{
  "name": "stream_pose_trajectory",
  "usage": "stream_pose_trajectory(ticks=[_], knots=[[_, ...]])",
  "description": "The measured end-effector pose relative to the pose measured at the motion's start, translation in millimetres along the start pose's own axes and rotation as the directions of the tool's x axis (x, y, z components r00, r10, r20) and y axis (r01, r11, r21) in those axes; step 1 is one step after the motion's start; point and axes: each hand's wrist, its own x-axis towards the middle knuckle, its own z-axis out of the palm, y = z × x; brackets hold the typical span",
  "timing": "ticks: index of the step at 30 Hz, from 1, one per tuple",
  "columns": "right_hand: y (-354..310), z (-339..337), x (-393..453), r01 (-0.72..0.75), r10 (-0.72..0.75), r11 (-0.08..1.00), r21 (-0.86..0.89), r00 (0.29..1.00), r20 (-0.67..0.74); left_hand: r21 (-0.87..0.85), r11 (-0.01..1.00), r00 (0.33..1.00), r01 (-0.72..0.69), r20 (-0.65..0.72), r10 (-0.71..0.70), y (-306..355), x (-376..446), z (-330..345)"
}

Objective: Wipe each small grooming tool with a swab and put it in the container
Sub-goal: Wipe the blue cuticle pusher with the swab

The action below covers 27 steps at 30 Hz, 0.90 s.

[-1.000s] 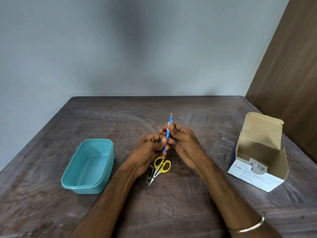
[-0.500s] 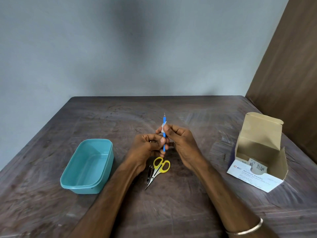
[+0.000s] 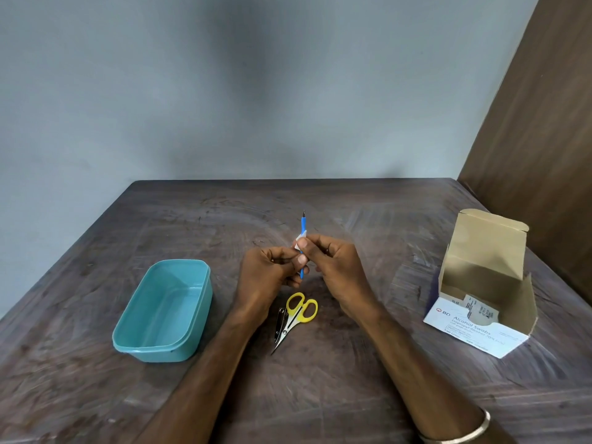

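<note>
your left hand [image 3: 272, 274] grips the blue tool [image 3: 302, 229] upright; your right hand [image 3: 333, 267] pinches the swab [image 3: 300, 241] round its shaft.

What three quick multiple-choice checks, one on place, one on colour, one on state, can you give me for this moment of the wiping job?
1. Where does the teal container stand?
A. to the left of the hands
B. beside the swab box
C. at the table's far edge

2. What colour are the handles of the scissors?
A. red
B. yellow
C. black

3. What is in the container?
A. the scissors
B. the blue tool
C. nothing that shows

Key: 1 A, it sits left of the left hand. 2 B, both loops are yellow. 3 C, its inside shows bare; the blue tool is held between the left hand and the right hand, a white swab pinched round it.
</note>
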Motion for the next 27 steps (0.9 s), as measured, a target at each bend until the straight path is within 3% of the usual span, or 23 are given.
stream_pose_trajectory(ticks=[8,13,18,27], knots=[[5,-3,4,-0.016,0.016,1.000,-0.015,1.000,-0.002,0.057,0.998,1.000,0.000,-0.007,0.000,6,-1,-4],[14,-7,9,0.057,-0.035,0.968,-0.246,0.995,0.090,0.140,0.986,0.981,-0.095,-0.153,0.117,10,6,-15],[13,-2,5,0.116,-0.058,0.966,-0.233,0.968,0.243,0.050,0.992,0.990,-0.116,-0.081,0.119,11,6,-16],[11,0,4,0.101,-0.058,0.982,-0.157,0.964,0.258,-0.109,0.990,0.983,-0.088,-0.168,0.069,8,9,-15]])
